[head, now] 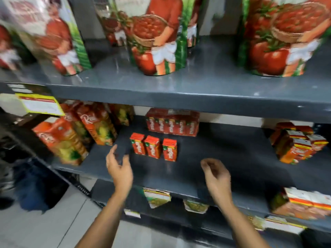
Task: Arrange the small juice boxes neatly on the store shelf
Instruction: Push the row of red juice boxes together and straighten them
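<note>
Head view: both hands are raised in front of the middle shelf (223,154) of a grey metal store rack. The left hand (119,167) is open, fingers spread and loosely curved, holding nothing; its fingertips lie just left of the row of small juice boxes. The right hand (217,173) is loosely curled, fingers bent inward, empty; it hovers over the front part of the shelf, below and to the right of the row.

Three small juice boxes (153,147) stand upright on the middle shelf in a line, labels facing forward. The left two stand almost touching; the third stands slightly apart to the right. Behind them, against the back of the shelf, sits a wrapped multipack of the same red boxes (172,123).

Large juice cartons (96,125) occupy the left end of the shelf, leaning. A cluster of orange small cartons (297,144) stands at the right end. The upper shelf (179,93) carries tall cartons with tomato artwork (157,43). All edges appear motion-blurred.
</note>
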Demonstrator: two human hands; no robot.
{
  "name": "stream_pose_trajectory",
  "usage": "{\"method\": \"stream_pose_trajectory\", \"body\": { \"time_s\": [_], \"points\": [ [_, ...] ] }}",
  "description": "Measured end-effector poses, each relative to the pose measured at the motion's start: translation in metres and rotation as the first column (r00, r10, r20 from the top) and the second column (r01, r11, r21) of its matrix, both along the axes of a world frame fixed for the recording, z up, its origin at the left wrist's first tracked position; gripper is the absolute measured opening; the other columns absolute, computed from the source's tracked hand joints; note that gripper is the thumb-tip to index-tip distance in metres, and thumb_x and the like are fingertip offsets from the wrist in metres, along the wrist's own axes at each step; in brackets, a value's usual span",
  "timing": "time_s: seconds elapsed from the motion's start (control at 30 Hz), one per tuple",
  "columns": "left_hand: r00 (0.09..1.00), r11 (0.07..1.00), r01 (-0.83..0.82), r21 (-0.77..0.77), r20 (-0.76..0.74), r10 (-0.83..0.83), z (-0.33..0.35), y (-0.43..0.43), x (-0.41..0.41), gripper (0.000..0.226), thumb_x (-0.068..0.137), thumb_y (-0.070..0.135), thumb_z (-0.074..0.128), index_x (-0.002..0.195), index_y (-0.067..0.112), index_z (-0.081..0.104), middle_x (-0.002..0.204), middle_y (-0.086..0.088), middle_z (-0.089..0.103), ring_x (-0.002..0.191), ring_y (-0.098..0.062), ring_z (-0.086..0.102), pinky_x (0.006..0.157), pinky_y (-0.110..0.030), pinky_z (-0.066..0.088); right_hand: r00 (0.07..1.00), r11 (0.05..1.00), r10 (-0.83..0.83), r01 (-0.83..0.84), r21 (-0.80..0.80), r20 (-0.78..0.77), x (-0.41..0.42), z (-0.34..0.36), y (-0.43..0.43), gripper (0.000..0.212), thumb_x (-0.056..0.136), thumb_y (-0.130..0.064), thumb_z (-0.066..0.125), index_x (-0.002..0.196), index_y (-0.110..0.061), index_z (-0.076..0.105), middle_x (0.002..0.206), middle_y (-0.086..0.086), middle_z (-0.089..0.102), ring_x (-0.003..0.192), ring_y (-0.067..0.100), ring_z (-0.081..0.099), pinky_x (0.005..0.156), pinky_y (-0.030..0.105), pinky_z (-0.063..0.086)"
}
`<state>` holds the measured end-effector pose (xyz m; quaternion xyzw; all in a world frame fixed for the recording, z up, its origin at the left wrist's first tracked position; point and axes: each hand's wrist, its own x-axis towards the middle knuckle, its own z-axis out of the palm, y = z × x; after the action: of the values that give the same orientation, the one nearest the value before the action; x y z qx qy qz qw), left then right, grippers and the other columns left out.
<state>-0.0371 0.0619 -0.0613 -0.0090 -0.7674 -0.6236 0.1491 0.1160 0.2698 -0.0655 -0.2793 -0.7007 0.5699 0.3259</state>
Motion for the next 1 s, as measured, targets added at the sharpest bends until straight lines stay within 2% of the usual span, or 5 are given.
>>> {"method": "stream_pose_trajectory", "body": {
  "time_s": [0.13,0.27,0.4,0.57,1.0],
  "points": [
    [0.931,0.968,0.121,0.220,0.312,-0.187,0.000,-0.007,-0.066,0.046,0.099,0.022,0.048,0.142,0.009,0.038,0.148,-0.009,0.041,0.135,-0.022,0.038,0.103,-0.025,0.029,0.979,0.909,0.168,-0.108,-0.403,0.116,-0.071,-0.009,-0.014,0.013,0.091,-0.043,0.054,0.086,-0.033,0.061,0.097,-0.008,0.063,0.095,0.010,0.057,0.098,0.041,0.044],
    [0.794,0.906,0.375,0.196,0.436,-0.423,-0.005,0.010,-0.095,0.045,0.101,0.040,0.036,0.140,0.018,0.044,0.144,-0.002,0.046,0.128,-0.015,0.044,0.112,-0.035,0.029,0.934,0.896,0.327,-0.257,-0.363,0.146,-0.109,-0.012,-0.031,0.033,0.091,-0.060,0.041,0.107,-0.036,0.058,0.109,-0.012,0.065,0.100,0.000,0.060,0.092,0.029,0.044],
    [0.755,0.875,0.469,0.119,0.459,-0.467,-0.015,0.018,-0.090,0.040,0.096,0.058,0.030,0.094,0.039,0.066,0.097,0.013,0.068,0.090,-0.001,0.059,0.079,-0.023,0.040,0.937,0.914,0.306,-0.240,-0.327,0.169,-0.124,-0.015,-0.051,0.031,0.090,-0.061,0.040,0.110,-0.041,0.055,0.114,-0.011,0.064,0.098,-0.003,0.059,0.082,0.023,0.041],
    [0.752,0.862,0.500,0.085,0.450,-0.481,-0.021,0.021,-0.090,0.051,0.099,0.053,0.027,0.130,0.025,0.057,0.130,-0.004,0.061,0.119,-0.019,0.054,0.102,-0.036,0.037,0.946,0.920,0.266,-0.193,-0.340,0.183,-0.135,-0.019,-0.063,0.045,0.092,-0.062,0.034,0.131,-0.041,0.039,0.120,-0.012,0.051,0.102,0.001,0.049,0.091,0.026,0.033],
    [0.721,0.868,0.468,0.165,0.496,-0.483,-0.038,-0.005,-0.050,0.055,0.098,0.053,0.030,0.142,0.023,0.044,0.145,0.000,0.047,0.133,-0.020,0.042,0.110,-0.033,0.030,0.922,0.936,0.240,-0.135,-0.326,0.305,-0.095,-0.034,-0.082,0.071,0.091,-0.063,0.028,0.152,-0.027,0.017,0.157,-0.003,0.027,0.143,0.018,0.026,0.100,0.024,0.021]
  ]
}}
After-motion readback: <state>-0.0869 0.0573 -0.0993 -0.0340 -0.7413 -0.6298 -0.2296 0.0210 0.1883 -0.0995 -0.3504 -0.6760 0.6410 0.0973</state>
